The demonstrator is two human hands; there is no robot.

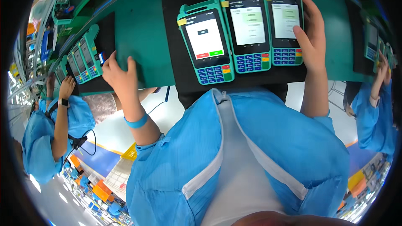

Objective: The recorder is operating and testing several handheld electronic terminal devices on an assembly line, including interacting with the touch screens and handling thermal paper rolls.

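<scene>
Three green handheld payment terminals stand side by side in front of me, screens lit. The left terminal (pixel 205 37) tilts slightly and shows a red and a green button on its screen. The middle terminal (pixel 250 21) and the right terminal (pixel 286 16) show pale pages of text. My right hand (pixel 313 37) grips the right terminal's right edge, with its thumb over the screen and its fingers along the side. Off to the left, my left hand (pixel 120 75) is open over the bench, thumb apart from the fingers. A small blue and white piece (pixel 101 57) lies by its fingertips.
A black mat (pixel 176 54) lies beneath the three terminals on the green bench (pixel 144 29). More terminals (pixel 79 58) stand in a row at the left, where a co-worker's hand (pixel 67 87) reaches in. Another co-worker's hand (pixel 381 69) touches terminals at the far right.
</scene>
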